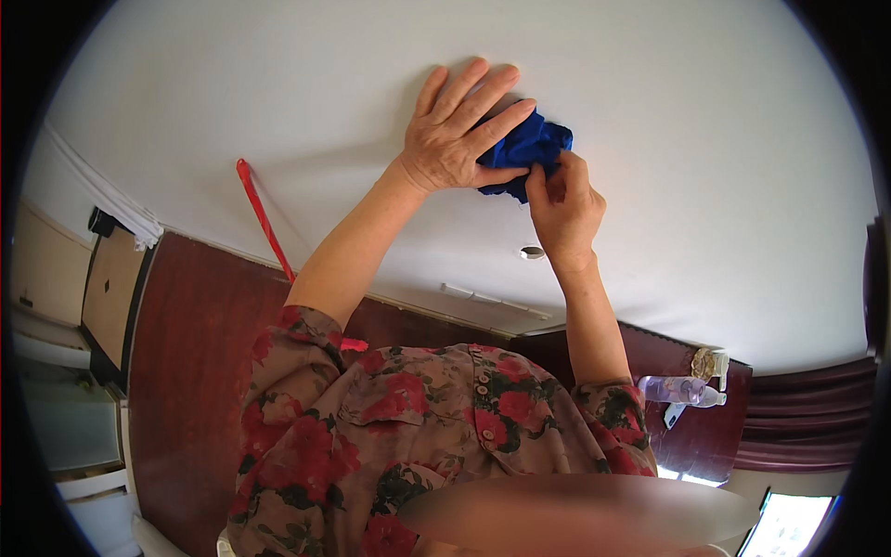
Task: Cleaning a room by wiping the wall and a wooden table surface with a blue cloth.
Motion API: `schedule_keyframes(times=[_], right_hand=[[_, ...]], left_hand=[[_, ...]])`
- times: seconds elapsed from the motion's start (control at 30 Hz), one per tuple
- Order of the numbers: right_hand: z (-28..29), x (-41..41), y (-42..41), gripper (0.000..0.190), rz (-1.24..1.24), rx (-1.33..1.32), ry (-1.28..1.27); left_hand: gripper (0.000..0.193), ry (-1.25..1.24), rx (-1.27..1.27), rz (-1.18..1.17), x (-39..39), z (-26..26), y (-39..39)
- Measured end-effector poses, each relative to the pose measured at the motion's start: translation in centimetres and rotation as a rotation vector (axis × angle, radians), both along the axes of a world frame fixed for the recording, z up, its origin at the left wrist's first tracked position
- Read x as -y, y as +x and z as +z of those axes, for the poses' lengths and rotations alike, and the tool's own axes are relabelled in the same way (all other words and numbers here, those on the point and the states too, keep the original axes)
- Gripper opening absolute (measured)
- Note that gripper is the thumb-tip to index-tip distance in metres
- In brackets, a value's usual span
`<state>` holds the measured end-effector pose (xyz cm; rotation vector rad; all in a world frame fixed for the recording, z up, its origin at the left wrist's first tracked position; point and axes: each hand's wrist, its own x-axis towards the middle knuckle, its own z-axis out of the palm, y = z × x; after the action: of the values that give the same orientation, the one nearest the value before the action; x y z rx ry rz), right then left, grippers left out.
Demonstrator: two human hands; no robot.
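A crumpled blue cloth (522, 143) with a frayed lower edge lies against the white wall (661, 174). My left hand (463, 132) is spread flat over the cloth's left side and holds it to the wall, thumb and index finger across the fabric. At the lower right corner of the cloth, my right hand (567, 209) pinches a fold between thumb and fingers. Below my right wrist, a round hole (532, 253) shows in the wall. Part of the cloth is hidden under my left hand.
A red stick (264, 219) leans against the wall on the left. Low on the wall sits a white socket strip (494, 301). To the right, a dark red tabletop (724, 432) bears a purple bottle (672, 389), a clear bottle (714, 397) and a phone (674, 416). Maroon curtains (800, 418) hang beyond.
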<state>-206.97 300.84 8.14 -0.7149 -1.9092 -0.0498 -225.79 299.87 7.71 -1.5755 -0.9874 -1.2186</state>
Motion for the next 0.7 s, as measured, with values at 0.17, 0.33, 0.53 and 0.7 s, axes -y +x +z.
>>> schedule_keyframes(times=[0.17,0.33,0.53,0.7], right_hand=[[-0.7,-0.2,0.6,0.028,-0.009,0.004,0.014],[-1.2,-0.4,1.1,0.029,-0.010,0.008,0.016],[-1.7,-0.5,1.4,0.030,-0.005,0.006,0.041],[-1.9,-0.6,1.3,0.031,0.001,0.003,0.069]], left_hand=[[0.066,-0.002,-0.026,0.035,-0.1,-0.2,-0.2],[0.065,0.010,-0.032,0.043,-0.1,-0.2,-0.1],[0.061,0.027,-0.047,0.064,-0.2,-0.3,-0.1],[0.059,0.045,-0.048,0.061,-0.3,-0.3,-0.2]])
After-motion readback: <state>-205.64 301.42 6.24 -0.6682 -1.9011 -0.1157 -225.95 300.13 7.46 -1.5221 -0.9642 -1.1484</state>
